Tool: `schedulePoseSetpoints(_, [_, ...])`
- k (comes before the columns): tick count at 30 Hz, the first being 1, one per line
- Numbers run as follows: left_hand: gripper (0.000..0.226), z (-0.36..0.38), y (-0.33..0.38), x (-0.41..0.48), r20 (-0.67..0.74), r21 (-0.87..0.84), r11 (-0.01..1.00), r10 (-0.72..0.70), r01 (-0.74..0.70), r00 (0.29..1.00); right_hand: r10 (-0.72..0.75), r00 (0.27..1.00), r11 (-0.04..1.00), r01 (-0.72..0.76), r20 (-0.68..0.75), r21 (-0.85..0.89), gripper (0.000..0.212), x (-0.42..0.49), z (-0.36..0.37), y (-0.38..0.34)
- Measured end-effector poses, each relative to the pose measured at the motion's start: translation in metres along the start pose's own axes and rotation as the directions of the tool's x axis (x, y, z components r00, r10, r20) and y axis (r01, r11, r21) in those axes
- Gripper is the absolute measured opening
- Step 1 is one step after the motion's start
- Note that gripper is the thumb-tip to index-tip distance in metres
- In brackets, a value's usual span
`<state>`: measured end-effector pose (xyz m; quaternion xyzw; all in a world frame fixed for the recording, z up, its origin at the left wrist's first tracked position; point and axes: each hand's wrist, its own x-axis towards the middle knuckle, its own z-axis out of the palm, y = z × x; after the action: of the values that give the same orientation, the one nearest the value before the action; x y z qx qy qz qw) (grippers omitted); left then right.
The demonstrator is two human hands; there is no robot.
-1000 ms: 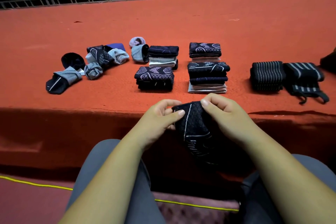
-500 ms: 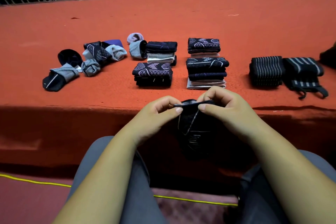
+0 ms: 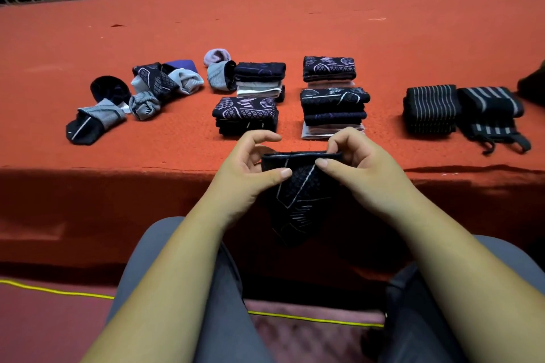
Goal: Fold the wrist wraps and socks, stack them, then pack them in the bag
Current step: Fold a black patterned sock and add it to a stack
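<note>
hands pinch a dark sock (image 3: 298, 191) by its top edge, left hand (image 3: 250, 168) and right hand (image 3: 354, 162), above the orange table (image 3: 383, 38) edge

Held: black sock (image 3: 298, 188) w/ white line pattern, hanging vert., top hem stretched level, pinched betw. left hand (image 3: 244, 168) & right hand (image 3: 362, 165). Beyond: four folded sock stacks (image 3: 246, 116), 2×2 grid. Left of these: loose socks (image 3: 153, 88), black/grey, unfolded, heaped. Right: two striped black wrist wraps (image 3: 430, 109), folded, side by side, touching.
</note>
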<state>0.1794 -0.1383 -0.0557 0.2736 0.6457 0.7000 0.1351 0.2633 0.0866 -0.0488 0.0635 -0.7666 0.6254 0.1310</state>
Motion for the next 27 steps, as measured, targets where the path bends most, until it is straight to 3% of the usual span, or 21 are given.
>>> schedulePoseSetpoints(4, [0.042,0.003,-0.005,0.004,-0.061,-0.121,0.988,-0.105,0.097,0.993,-0.003,0.997,0.999,0.006,-0.078,0.050,0.022,0.000,0.003,-0.002])
schedulePoseSetpoints(9, [0.021,0.001,-0.008,0.004,-0.069,-0.136,0.981,-0.147,0.136,0.987,0.004,0.995,0.998,0.002,-0.098,0.066,0.036,0.002,0.002,-0.002])
schedulePoseSetpoints(13, [0.015,0.004,-0.003,0.004,-0.095,-0.204,0.973,-0.134,0.113,0.986,0.061,0.992,0.995,-0.052,-0.108,0.087,0.031,0.000,0.004,0.000])
schedulePoseSetpoints(18, [0.008,0.003,-0.001,0.005,-0.153,-0.243,0.965,-0.135,0.095,0.979,0.044,0.991,0.999,-0.046,-0.129,-0.015,0.017,0.000,0.007,0.004])
schedulePoseSetpoints(21, [0.013,0.005,0.001,0.004,-0.101,-0.165,0.975,-0.169,0.151,0.980,0.034,0.987,0.999,-0.034,-0.157,0.004,0.019,-0.001,0.011,0.000])
schedulePoseSetpoints(23, [0.013,0.004,0.000,0.001,0.029,-0.034,0.973,-0.226,0.227,0.974,0.057,0.985,0.998,-0.051,-0.163,0.039,0.020,-0.001,0.013,0.000])
schedulePoseSetpoints(25, [0.028,0.001,-0.004,-0.002,0.153,0.067,0.955,-0.296,0.289,0.943,0.073,0.974,0.997,-0.070,-0.216,0.018,0.021,0.000,0.012,0.002])
schedulePoseSetpoints(27, [0.033,-0.001,-0.007,-0.003,0.164,0.068,0.955,-0.297,0.289,0.941,0.092,0.962,0.996,-0.090,-0.258,0.018,0.026,0.001,0.011,-0.002])
